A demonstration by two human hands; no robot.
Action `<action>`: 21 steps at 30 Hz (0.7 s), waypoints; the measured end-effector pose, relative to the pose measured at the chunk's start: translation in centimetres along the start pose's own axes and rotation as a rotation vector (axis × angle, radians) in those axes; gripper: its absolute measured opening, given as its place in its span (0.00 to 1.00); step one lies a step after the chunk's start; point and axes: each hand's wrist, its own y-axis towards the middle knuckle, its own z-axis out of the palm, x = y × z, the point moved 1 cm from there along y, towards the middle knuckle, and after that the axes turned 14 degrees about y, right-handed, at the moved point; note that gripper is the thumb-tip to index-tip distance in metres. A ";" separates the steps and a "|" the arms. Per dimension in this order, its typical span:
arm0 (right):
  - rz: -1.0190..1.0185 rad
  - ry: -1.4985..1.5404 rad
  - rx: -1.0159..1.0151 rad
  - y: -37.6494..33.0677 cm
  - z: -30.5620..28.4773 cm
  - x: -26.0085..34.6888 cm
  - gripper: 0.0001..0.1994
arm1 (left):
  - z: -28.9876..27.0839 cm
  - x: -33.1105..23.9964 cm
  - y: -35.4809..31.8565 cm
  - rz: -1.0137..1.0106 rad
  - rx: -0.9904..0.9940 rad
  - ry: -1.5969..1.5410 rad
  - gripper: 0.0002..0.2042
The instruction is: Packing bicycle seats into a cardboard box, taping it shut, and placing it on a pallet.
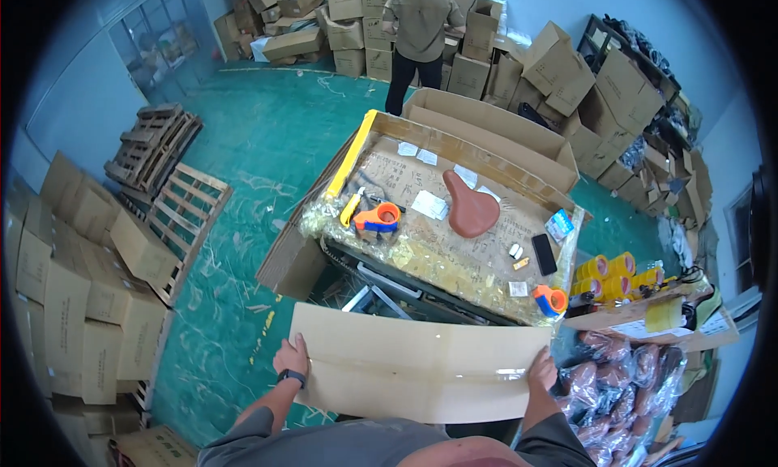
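Note:
A wide, flat piece of brown cardboard point(389, 362) spans the space between my hands, close to my body, with shiny tape along its middle. My left hand point(292, 358) grips its left edge, and a dark watch sits on that wrist. At the opposite end, my right hand point(542, 370) holds the right edge. Beyond the cardboard is a worn worktable point(405, 252) covered in tape. On it lie a brown bicycle saddle point(472, 209), an orange and blue tape dispenser point(379, 217), a second dispenser point(550, 301), a yellow cutter point(352, 207) and a black phone point(544, 254).
Several yellow tape rolls point(621, 264) and plastic-wrapped brown saddles point(608, 374) are at the right. Stacked cartons point(89, 305) and wooden pallets point(188, 216) line the left side. A person point(421, 29) stands at the back before piled boxes. An open carton point(494, 127) adjoins the table's far side.

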 end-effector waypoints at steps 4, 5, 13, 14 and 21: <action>-0.007 0.014 -0.011 0.7 0.5 -0.5 0.44 | 0.0 1.0 0.0 0.039 -0.012 -0.056 0.37; -0.011 0.016 0.011 1.0 0.3 -0.4 0.45 | 0.0 0.6 0.3 0.056 -0.025 -0.084 0.37; -0.028 -0.006 0.163 0.9 -0.4 -9.4 0.48 | -1.0 3.8 -3.5 0.091 -0.009 -0.168 0.39; -0.051 0.010 0.182 -0.1 -0.7 -10.2 0.48 | -0.3 5.5 -4.3 0.076 -0.001 -0.196 0.40; -0.114 0.235 0.072 -7.7 -5.2 -15.8 0.48 | 0.0 12.5 -11.2 -0.005 0.036 -0.244 0.45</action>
